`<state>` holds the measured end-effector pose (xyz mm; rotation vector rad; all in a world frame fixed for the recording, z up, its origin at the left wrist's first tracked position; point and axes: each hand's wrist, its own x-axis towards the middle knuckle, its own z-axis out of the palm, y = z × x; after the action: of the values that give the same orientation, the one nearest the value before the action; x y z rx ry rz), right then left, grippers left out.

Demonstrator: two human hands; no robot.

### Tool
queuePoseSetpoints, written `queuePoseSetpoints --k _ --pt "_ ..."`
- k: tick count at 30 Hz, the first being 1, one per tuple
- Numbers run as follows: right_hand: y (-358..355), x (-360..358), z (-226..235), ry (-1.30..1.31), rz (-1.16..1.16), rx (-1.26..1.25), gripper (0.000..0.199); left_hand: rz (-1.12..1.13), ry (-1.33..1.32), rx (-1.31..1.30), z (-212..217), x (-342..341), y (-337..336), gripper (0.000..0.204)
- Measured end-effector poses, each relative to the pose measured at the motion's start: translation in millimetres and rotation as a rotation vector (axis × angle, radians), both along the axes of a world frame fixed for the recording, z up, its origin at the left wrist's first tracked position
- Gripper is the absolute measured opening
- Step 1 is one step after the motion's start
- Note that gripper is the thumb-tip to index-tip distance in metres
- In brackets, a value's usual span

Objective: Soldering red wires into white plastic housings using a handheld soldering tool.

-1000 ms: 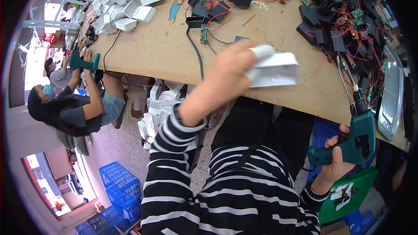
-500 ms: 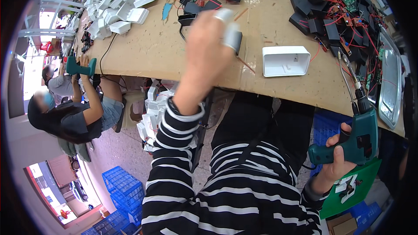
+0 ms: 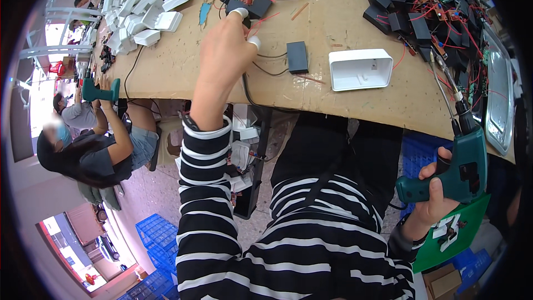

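Reaching over the table, the left hand point(image 3: 225, 50) pinches a black module point(image 3: 244, 8) at its fingers point(image 3: 240, 13); the right hand point(image 3: 433, 203) grips a green drill point(image 3: 458, 169).

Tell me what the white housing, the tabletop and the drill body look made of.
White housing: likely moulded plastic, smooth matt walls, thin even rim. Tabletop: looks like bare fibreboard or cardboard sheet, dull brown, scuffed. Drill in the right hand: teal plastic shell, probably; metal bit, thin and shiny.

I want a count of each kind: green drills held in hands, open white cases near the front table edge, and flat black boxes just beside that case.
green drill: 2
open white case: 1
flat black box: 1
Total: 4
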<state>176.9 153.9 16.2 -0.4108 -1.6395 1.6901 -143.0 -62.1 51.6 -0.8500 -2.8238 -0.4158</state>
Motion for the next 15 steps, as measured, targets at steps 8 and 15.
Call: queuePoseSetpoints --k 8,15 --pt "2 -2 1 0.0 0.01 0.006 0.06 -0.038 -0.365 0.073 14 -4 -18 0.041" --pt "3 -1 2 0.013 0.017 0.007 0.06 -0.065 -0.724 0.11 24 -10 -31 0.041"
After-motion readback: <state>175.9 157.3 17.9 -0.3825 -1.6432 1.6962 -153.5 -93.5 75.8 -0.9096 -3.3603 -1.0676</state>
